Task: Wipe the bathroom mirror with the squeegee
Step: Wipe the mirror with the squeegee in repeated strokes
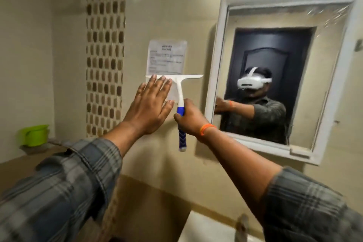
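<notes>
The right hand (pixel 189 119) is closed round the blue grip of the squeegee (pixel 179 102), holding it upright with the white blade bar level at the top. The left hand (pixel 152 104) is spread flat and empty, fingers touching the left end of the blade and the wall behind. The mirror (pixel 275 76) hangs just to the right of both hands, not yet touched by the blade. The tool looks light and stiff, the plastic neck thin; the ribbed blue grip is the sensible hold. A printed notice (pixel 167 57) sits just above the left hand; its writing is too blurred to read.
</notes>
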